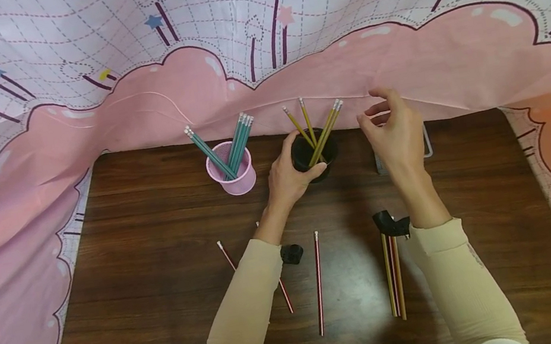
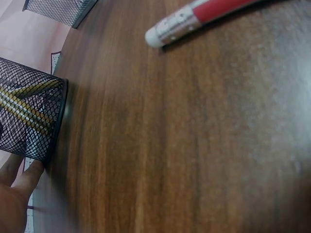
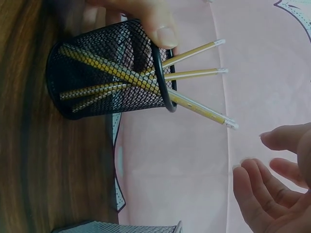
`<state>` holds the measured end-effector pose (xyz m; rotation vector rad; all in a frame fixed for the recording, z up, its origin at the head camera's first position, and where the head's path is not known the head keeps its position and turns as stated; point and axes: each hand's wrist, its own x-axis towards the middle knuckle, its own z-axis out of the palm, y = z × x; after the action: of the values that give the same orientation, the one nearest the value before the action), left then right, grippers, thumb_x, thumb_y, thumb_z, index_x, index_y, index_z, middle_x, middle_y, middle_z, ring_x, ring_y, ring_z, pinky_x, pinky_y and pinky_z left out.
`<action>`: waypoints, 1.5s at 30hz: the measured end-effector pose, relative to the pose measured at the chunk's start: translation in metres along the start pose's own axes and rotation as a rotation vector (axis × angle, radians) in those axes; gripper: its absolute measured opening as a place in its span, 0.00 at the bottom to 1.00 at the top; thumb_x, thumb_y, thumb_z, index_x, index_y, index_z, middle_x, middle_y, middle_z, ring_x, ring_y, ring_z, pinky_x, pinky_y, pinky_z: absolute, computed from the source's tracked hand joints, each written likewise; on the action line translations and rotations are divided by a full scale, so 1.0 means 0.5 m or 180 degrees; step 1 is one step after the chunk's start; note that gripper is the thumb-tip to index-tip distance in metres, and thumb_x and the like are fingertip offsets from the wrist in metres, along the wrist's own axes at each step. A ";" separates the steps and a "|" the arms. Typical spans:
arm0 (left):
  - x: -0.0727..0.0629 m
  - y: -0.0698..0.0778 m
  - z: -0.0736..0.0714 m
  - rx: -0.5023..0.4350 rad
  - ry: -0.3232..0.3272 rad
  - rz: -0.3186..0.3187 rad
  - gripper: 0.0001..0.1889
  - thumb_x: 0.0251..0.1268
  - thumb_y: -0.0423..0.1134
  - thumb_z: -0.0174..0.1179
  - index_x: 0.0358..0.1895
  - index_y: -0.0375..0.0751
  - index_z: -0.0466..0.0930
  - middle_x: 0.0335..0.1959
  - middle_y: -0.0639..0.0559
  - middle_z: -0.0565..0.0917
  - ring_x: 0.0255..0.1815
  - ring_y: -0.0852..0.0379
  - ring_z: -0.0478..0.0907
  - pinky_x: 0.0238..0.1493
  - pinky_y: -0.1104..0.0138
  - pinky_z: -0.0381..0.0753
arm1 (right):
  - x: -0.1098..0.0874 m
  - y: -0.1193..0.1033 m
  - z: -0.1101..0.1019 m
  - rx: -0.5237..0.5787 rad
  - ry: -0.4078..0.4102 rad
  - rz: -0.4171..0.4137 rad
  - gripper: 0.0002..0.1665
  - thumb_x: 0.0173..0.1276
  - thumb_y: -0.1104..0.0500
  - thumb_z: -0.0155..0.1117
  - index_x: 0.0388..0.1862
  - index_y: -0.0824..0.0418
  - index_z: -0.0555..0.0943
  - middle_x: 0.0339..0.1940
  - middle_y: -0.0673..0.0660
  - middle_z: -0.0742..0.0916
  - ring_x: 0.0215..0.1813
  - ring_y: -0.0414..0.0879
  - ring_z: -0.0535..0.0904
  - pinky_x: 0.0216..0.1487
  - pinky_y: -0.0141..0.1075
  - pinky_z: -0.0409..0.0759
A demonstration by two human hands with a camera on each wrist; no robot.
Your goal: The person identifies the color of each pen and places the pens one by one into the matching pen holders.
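Observation:
My left hand [image 1: 287, 176] grips a black mesh pencil cup [image 3: 109, 73] from its left side, with the thumb at the rim. Several yellow pencils [image 1: 324, 143] lean inside it, white eraser ends up. To the right of the cup, my right hand [image 1: 399, 134] is raised with loosely bent fingers and holds nothing. In the right wrist view its fingertips [image 3: 240, 177] are a short way from the pencils' eraser ends. A grey mesh holder [image 1: 379, 163] stands partly hidden behind the right hand.
Left of the black cup stands a pink mesh cup [image 1: 241, 186] with several teal pencils [image 1: 240, 144]. Red pencils [image 1: 318, 282] lie loose on the wooden table [image 1: 149, 264]. A row of gold and red pencils [image 1: 394, 279] lies near the right forearm. Patterned cloth [image 1: 328, 91] hangs behind the table.

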<state>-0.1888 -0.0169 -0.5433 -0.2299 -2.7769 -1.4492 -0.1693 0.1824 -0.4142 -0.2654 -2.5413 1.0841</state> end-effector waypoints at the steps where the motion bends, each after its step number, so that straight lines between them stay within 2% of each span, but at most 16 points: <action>1: 0.000 0.000 0.000 0.0002 0.0007 0.0000 0.48 0.47 0.67 0.72 0.73 0.72 0.56 0.65 0.51 0.77 0.58 0.45 0.79 0.54 0.48 0.76 | -0.002 0.002 -0.001 -0.0011 -0.0014 0.0007 0.26 0.65 0.56 0.68 0.62 0.54 0.79 0.39 0.56 0.90 0.38 0.49 0.87 0.30 0.21 0.71; 8: 0.000 0.001 0.005 0.0038 -0.0030 0.0023 0.48 0.47 0.68 0.71 0.73 0.72 0.56 0.65 0.51 0.78 0.57 0.45 0.79 0.53 0.47 0.77 | -0.023 0.020 -0.012 -0.0052 -0.0013 0.0048 0.25 0.64 0.56 0.69 0.62 0.53 0.80 0.40 0.55 0.90 0.39 0.49 0.88 0.29 0.21 0.70; 12: 0.000 0.000 0.005 0.0066 0.0023 0.0030 0.48 0.46 0.67 0.72 0.73 0.71 0.57 0.64 0.52 0.78 0.56 0.45 0.80 0.51 0.48 0.78 | -0.031 0.025 -0.014 -0.0099 -0.0061 0.0074 0.26 0.64 0.55 0.70 0.62 0.53 0.80 0.40 0.54 0.90 0.41 0.51 0.88 0.30 0.20 0.70; 20: 0.001 0.001 0.003 0.0010 0.0080 0.0075 0.49 0.45 0.67 0.72 0.73 0.70 0.58 0.63 0.52 0.79 0.57 0.48 0.79 0.53 0.50 0.78 | -0.048 0.037 -0.014 -0.0193 -0.0086 0.0031 0.26 0.65 0.54 0.71 0.62 0.55 0.79 0.40 0.55 0.90 0.41 0.52 0.87 0.33 0.32 0.73; 28: 0.001 0.000 0.005 -0.0026 0.0081 0.0007 0.49 0.44 0.68 0.72 0.73 0.72 0.58 0.63 0.52 0.79 0.58 0.47 0.79 0.54 0.49 0.77 | -0.063 0.048 -0.019 -0.0146 -0.0158 0.0005 0.26 0.65 0.56 0.70 0.62 0.58 0.79 0.42 0.57 0.89 0.41 0.53 0.87 0.29 0.23 0.70; 45: 0.002 -0.001 0.004 -0.0022 0.0048 -0.0014 0.49 0.45 0.68 0.71 0.73 0.74 0.57 0.64 0.53 0.78 0.59 0.48 0.78 0.55 0.50 0.76 | -0.098 0.070 -0.037 -0.0125 -0.0210 0.0140 0.25 0.64 0.56 0.71 0.59 0.57 0.81 0.42 0.58 0.89 0.42 0.55 0.87 0.30 0.15 0.69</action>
<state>-0.1899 -0.0153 -0.5450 -0.2121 -2.7626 -1.4554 -0.1159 0.2035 -0.4404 -0.3020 -2.6291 1.0767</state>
